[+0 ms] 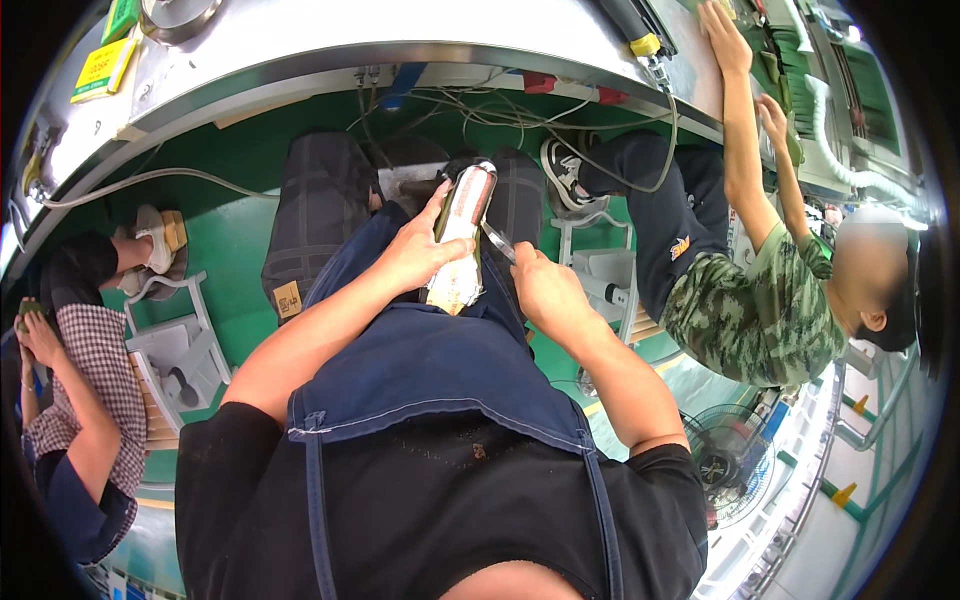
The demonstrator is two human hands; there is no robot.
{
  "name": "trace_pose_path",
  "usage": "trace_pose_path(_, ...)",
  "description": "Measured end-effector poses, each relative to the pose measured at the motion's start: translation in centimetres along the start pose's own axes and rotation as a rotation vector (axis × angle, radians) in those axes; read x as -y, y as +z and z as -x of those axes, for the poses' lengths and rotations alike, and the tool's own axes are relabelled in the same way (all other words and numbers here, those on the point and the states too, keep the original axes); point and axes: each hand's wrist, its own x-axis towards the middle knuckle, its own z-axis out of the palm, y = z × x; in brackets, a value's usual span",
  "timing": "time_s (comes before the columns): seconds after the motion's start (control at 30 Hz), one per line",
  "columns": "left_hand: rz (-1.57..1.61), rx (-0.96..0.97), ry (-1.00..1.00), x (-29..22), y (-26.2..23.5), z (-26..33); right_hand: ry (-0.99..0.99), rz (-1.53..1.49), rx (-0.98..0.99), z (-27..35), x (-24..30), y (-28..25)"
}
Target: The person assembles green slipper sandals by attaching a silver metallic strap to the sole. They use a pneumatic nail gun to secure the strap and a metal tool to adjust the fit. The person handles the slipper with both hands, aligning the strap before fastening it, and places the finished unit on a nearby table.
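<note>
Head view shows a long flat workpiece [462, 235], dark on its upper part and pale with a frayed edge lower down, lying over your lap on the blue apron [430, 370]; your left hand [420, 250] is wrapped around its side, thumb on top. Your right hand [540, 285] is closed on a slim metal blade [497, 240] whose tip touches the workpiece's right edge. Beside you, another person in a camouflage shirt [760, 310] reaches up to the grey worktable [420, 30], and a checked sleeve [95, 360] shows at your left.
</note>
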Motion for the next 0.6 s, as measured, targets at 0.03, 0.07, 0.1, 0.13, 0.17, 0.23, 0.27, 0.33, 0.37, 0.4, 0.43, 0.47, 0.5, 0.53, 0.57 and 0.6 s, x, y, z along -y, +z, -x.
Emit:
trace_pose_path(0.03, 0.001, 0.004, -0.003, 0.1, 0.0, 0.1, -0.005, -0.009, 0.003, 0.1, 0.1, 0.1)
trace_pose_path(0.07, 0.003, 0.009, -0.005, 0.1, 0.0, 0.2, -0.010, -0.018, 0.006, 0.2, 0.2, 0.2)
trace_pose_path(0.1, 0.017, 0.010, 0.006, 0.3, 0.0, 0.3, -0.017, -0.029, 0.002, 0.4, 0.3, 0.1)
trace_pose_path(0.13, 0.031, 0.009, 0.016, 0.6, 0.1, 0.3, -0.025, -0.041, -0.002, 0.6, 0.5, 0.0)
trace_pose_path(0.17, 0.045, 0.009, 0.026, 0.9, 0.1, 0.3, -0.033, -0.053, -0.005, 0.7, 0.6, -0.1)
trace_pose_path(0.23, 0.057, 0.006, 0.051, 1.2, 0.2, 0.4, -0.048, -0.037, -0.006, 0.7, 0.7, 0.1)
trace_pose_path(0.27, 0.062, 0.007, 0.064, 1.3, 0.2, 0.3, -0.054, -0.029, -0.007, 0.6, 0.6, 0.2)
trace_pose_path(0.33, 0.042, 0.006, 0.076, 1.2, 0.2, 0.4, -0.068, 0.033, -0.016, 0.2, 0.5, 0.6)
trace_pose_path(0.37, 0.032, 0.006, 0.084, 0.9, 0.2, 0.4, -0.075, 0.065, -0.022, 0.1, 0.6, 0.7)
trace_pose_path(0.4, 0.037, 0.010, 0.059, 0.7, 0.2, 0.6, -0.082, 0.102, -0.036, 0.2, 0.8, 0.7)
trace_pose_path(0.43, 0.037, 0.014, 0.041, -0.4, 0.0, 1.5, -0.089, 0.139, -0.057, 0.7, 1.3, 0.7)
trace_pose_path(0.47, 0.038, 0.019, 0.022, -1.0, 0.0, 2.2, -0.095, 0.176, -0.078, 1.1, 1.8, 0.8)
trace_pose_path(0.5, 0.097, 0.053, 0.005, -0.9, 0.0, 2.4, -0.095, 0.204, -0.095, 1.5, 2.2, 1.1)
trace_pose_path(0.53, 0.158, 0.088, -0.019, -0.8, -0.4, 2.1, -0.095, 0.230, -0.105, 1.5, 2.4, 1.2)
trace_pose_path(0.57, 0.219, 0.123, -0.043, -0.7, -0.8, 1.6, -0.095, 0.256, -0.115, 1.4, 2.5, 1.2)
trace_pose_path(0.6, 0.158, 0.141, -0.132, -0.6, -1.5, 0.8, -0.098, 0.277, -0.131, 1.4, 2.4, 1.3)
